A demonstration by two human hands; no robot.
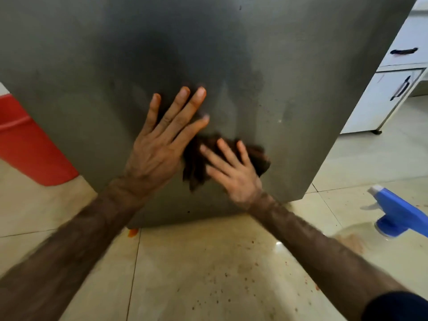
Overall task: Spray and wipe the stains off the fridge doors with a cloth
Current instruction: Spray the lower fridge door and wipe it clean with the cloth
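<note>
Flat R-hand (pixel 234 172) grip presses cloth (pixel 196 163) on fridge door (pixel 278 66), tiled floor (pixel 208 262)

The floor (pixel 208 262) is showing as pale, glossy tiles with thin dark grout lines, and it is carrying everything in view. Small reddish-brown specks are lying scattered over the tiles in the foreground, with a faint reddish smear further right. The grey fridge (pixel 92 89) is standing on it, its lower edge meeting the tiles. A small orange scrap (pixel 133 232) is lying on the floor just at the fridge's bottom left corner. A red bin (pixel 30 144) is sitting on the tiles to the left, beside the fridge. A blue spray bottle (pixel 398 214) is standing at the right edge, and white cabinets (pixel 379 100) are standing further back on the right.
</note>
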